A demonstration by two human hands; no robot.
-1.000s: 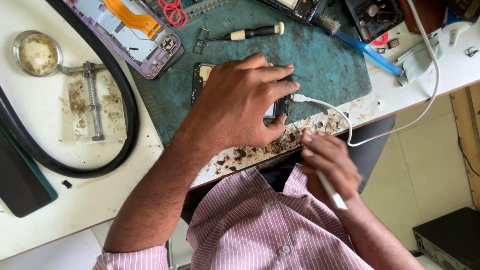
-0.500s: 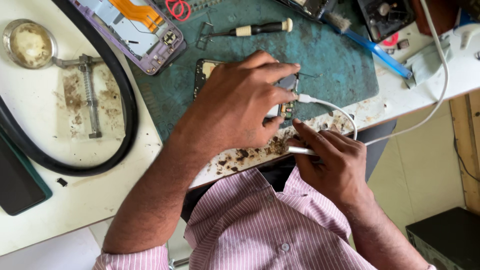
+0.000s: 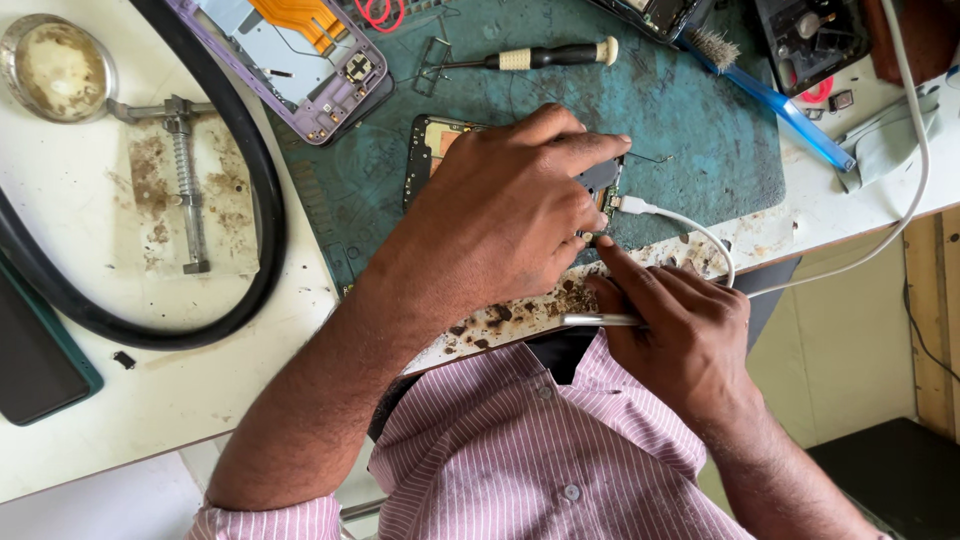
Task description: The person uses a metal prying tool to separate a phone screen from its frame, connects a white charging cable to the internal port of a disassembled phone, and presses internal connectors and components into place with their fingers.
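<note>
On the green work mat (image 3: 700,110), near its front edge, lies an opened phone (image 3: 432,150) with its back removed, long axis running left to right across the bench. Left hand (image 3: 500,215): pressed flat over the phone's middle, fingers spread and curled over the far edge, pinning it down; only the phone's left end and a strip at its right end show. Right hand (image 3: 680,330): closed around a slim metal tool (image 3: 600,320) lying across the palm, forefinger extended up toward the phone's right end. White cable (image 3: 690,222): plugged into that right end, looping away to the right. The phone's right end lies just above and slightly left of the right forefinger, nearly touching; the right hand is nearer to that port end, the left covers the body. Also present: black-handled screwdriver (image 3: 545,57), blue brush (image 3: 770,100), purple phone frame (image 3: 300,60), black looped hose (image 3: 255,200), metal clamp stand (image 3: 185,180), pink striped shirt (image 3: 540,460).
</note>
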